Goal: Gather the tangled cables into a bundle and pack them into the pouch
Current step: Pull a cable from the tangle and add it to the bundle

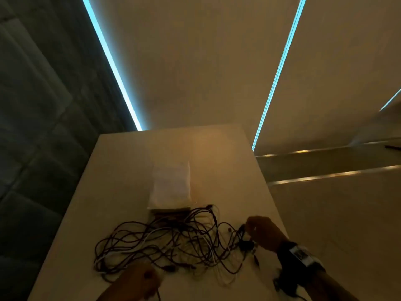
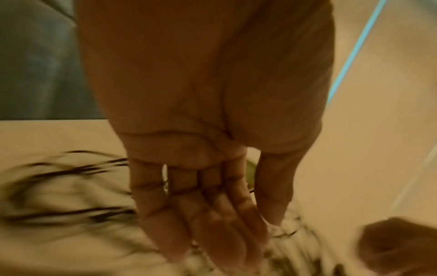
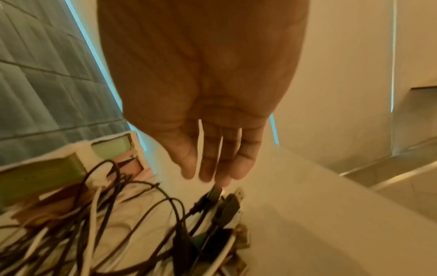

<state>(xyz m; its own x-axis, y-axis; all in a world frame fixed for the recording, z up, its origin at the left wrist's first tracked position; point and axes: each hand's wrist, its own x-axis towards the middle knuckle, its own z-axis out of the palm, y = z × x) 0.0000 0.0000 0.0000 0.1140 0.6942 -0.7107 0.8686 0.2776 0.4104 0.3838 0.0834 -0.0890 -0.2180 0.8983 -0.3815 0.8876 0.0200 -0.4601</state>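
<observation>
Table (image 1: 227, 161): pale top; bears everything.
Pouch (image 1: 171, 185): white, flat, at the far middle; its near end touches the tangle.
Cables (image 1: 169, 242): dark and white, sprawled loose at the near middle, ungathered.
Right hand (image 1: 263, 232): fingers straight, tips at the plugs on the tangle's right edge; gripping nothing.
Left hand (image 1: 138, 281): fingers extended over the near-left loops; holding nothing.
Advice: sweep inward from both edges, catching stray loops, before lifting.

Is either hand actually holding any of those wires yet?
No firm grip shows. The right hand has straight fingers just touching a dark plug end of the cables. The left hand is open over them, too blurred to confirm.
</observation>
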